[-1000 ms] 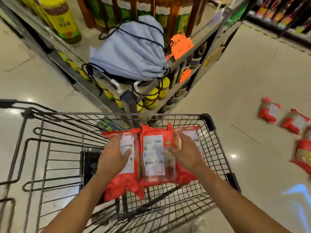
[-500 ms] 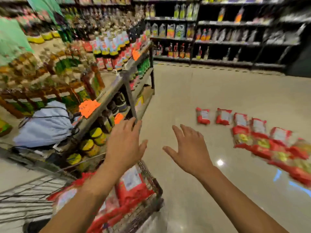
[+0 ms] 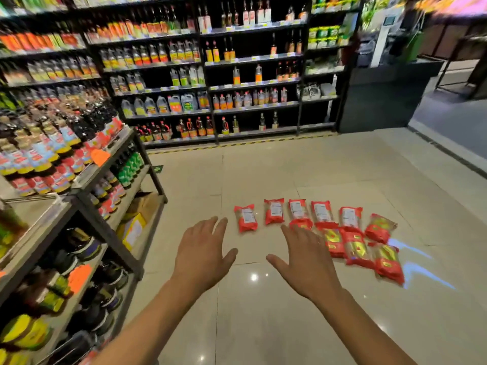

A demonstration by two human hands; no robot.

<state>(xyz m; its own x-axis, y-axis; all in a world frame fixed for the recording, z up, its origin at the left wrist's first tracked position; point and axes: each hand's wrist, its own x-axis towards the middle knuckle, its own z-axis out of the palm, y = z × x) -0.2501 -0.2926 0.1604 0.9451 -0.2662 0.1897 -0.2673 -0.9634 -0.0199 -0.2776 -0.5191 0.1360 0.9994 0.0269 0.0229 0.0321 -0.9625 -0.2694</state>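
Observation:
Several red food packets (image 3: 274,211) lie in two rows on the tiled shop floor (image 3: 263,325), the back row label side up, the front row (image 3: 355,248) showing gold print. My left hand (image 3: 201,255) and my right hand (image 3: 307,262) are stretched out in front of me, palms down, fingers straight and spread, holding nothing. Both hover short of the packets. My right hand's fingertips overlap the nearest packets in the picture; the leftmost packet (image 3: 246,218) lies just beyond my left hand.
A metal shelf unit (image 3: 105,206) full of bottles and jars stands at my left, with cardboard boxes (image 3: 137,222) on its lowest level. A tall wall of bottle shelves (image 3: 210,75) closes off the far side. A dark counter (image 3: 390,96) stands at the back right.
My hands let go of the red packets in the cart and rose open. My view swung right and up from the cart, now out of sight, to the packets on the floor.

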